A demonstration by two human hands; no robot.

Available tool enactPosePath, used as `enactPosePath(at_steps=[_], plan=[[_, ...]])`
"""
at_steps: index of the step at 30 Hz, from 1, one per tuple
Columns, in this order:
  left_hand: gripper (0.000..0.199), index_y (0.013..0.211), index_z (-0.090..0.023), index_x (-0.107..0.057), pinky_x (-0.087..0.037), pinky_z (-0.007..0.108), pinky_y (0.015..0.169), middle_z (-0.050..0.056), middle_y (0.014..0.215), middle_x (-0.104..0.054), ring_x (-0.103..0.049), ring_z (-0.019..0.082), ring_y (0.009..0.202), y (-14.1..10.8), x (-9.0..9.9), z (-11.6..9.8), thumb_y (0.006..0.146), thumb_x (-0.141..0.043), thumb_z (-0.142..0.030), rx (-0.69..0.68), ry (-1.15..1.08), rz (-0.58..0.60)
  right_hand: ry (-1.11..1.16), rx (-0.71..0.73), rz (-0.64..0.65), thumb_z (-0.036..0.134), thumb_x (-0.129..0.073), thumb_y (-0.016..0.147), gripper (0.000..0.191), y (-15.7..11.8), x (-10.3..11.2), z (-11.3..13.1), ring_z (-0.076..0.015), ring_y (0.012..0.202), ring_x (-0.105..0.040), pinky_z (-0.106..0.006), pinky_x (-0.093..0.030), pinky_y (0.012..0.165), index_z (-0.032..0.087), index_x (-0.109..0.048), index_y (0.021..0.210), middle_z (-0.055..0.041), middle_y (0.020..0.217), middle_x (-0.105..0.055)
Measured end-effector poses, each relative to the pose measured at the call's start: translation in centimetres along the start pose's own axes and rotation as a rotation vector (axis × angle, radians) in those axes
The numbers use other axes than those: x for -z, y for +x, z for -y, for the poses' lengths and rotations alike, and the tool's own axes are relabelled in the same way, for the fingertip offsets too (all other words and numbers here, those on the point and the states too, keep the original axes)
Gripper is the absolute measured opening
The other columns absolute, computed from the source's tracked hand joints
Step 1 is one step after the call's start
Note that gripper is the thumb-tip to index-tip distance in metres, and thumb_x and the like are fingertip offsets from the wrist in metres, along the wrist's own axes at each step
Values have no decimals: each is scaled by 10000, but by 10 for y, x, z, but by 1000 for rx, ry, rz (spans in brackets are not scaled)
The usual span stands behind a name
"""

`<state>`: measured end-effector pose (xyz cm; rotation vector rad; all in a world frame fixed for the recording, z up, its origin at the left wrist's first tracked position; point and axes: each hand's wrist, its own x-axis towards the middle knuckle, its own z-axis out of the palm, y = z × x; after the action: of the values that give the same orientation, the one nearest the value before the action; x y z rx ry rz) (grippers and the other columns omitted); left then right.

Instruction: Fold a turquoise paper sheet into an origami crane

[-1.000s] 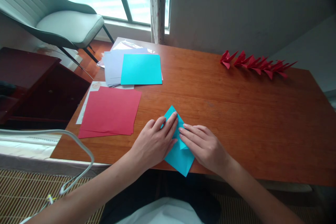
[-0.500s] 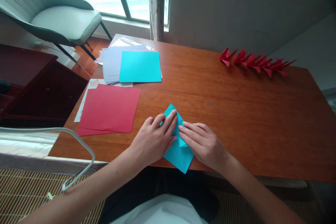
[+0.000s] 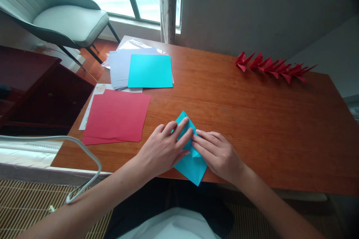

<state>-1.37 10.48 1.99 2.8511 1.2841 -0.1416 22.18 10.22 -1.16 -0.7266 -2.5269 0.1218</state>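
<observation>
A blue sheet of origami paper [image 3: 190, 168], partly folded into a diamond, lies at the table's front edge with its near corner jutting past it. My left hand [image 3: 169, 143] rests on its left side, index and middle fingers spread apart on the upper part and thumb on the middle. On the right side of the paper lies my right hand [image 3: 217, 151], its outstretched fingers flat over a folded flap. The fingertips of both hands come close together near the centre crease. Parts of the folds are hidden beneath the fingers.
Red paper sheets [image 3: 117, 117] lie to the left. Behind them a blue sheet [image 3: 150, 71] tops pale papers [image 3: 119, 69]. Several folded red paper cranes [image 3: 273, 67] line the back right of the wooden table [image 3: 266, 130]. A white cable [image 3: 84, 149] loops at the left, near my forearm.
My left middle finger has moved away from the index finger, down and to the right, toward my right fingertips. The right hand and the paper have hardly moved.
</observation>
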Motion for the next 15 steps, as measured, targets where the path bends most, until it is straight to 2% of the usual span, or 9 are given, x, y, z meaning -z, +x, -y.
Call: enactPosePath(at_steps=[5,15], plan=[[679,1544,-242,-406,-450,440,885,172,1666,-272,-487,340,1243,-2,2,10,1000,-334,-642,-94,-17,37,-12,-6,-18,94,-566,972,253,0,0,1,-322,1242,-631,-463,-543,960,82,-707,1182,-104,1272,-731],[703,1569,-238,-371,-450,442,892,173,1670,-263,-487,345,1252,-3,-1,11,998,-330,-645,-99,-20,29,10,-29,-11,102,-599,954,274,-1,-1,0,-320,1193,-611,-473,-553,964,75,-698,1208,-95,1281,-727]])
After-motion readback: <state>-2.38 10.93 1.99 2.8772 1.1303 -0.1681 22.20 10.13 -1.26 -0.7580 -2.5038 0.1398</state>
